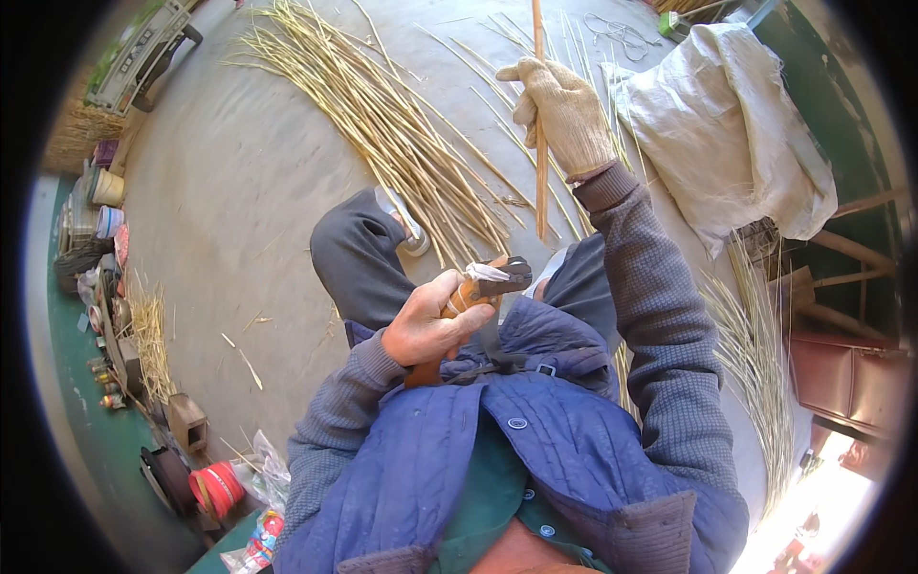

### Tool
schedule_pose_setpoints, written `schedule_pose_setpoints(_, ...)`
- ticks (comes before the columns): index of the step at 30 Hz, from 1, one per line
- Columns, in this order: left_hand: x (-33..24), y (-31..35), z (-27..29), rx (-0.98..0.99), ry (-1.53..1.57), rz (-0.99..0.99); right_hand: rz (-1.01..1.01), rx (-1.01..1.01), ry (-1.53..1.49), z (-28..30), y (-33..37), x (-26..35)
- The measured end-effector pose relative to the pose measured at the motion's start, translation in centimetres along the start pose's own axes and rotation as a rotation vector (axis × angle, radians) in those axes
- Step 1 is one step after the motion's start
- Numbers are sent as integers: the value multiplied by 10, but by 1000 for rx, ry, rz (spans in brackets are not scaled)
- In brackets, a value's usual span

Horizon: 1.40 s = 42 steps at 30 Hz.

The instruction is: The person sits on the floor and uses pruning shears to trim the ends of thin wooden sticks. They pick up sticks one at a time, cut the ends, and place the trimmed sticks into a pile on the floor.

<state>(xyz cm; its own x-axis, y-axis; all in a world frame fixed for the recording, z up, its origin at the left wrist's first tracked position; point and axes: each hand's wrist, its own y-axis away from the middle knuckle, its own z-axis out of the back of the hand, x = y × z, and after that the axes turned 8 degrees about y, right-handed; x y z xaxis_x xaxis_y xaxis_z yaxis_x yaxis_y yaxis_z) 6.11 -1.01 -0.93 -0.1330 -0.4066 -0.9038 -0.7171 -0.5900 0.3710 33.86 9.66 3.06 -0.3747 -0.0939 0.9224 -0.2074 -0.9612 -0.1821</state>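
My bare left hand (427, 325) is wrapped round an orange-brown handle (466, 296) in front of my lap. At the handle's upper end are a dark metal head (505, 276) and a strip of white wrapping; I cannot tell the exact kind of tool. My right hand (564, 110), in a beige knitted glove, is raised further ahead and closed round a straight brown stalk (541, 182). The stalk stands nearly upright in the picture, its lower end apart from the tool. A large bundle of long yellowish stalks (382, 124) lies on the floor just past my feet.
A whitish woven sack (727, 124) covers something at the right, with more thin stalks (751, 354) below it. Along the left wall stand spools, a red roll of cord (218, 489) and small containers. A vehicle (143, 48) shows at the far left, a maroon padded seat (846, 383) at the right.
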Motion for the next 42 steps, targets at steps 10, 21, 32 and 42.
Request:
schedule_pose_setpoints(10,0,-4,-3,-64,21,-71,-4,-132,-176,-19,11,22)
schedule_pose_setpoints(21,8,4,3,-78,185,-118,30,-116,-269,-27,25,20)
schedule_pose_setpoints(32,-31,5,22,-74,10,-49,1,-5,-229,-48,84,44)
schedule_pose_setpoints(42,26,9,22,-120,-519,-339,-33,88,-974,10,-51,93)
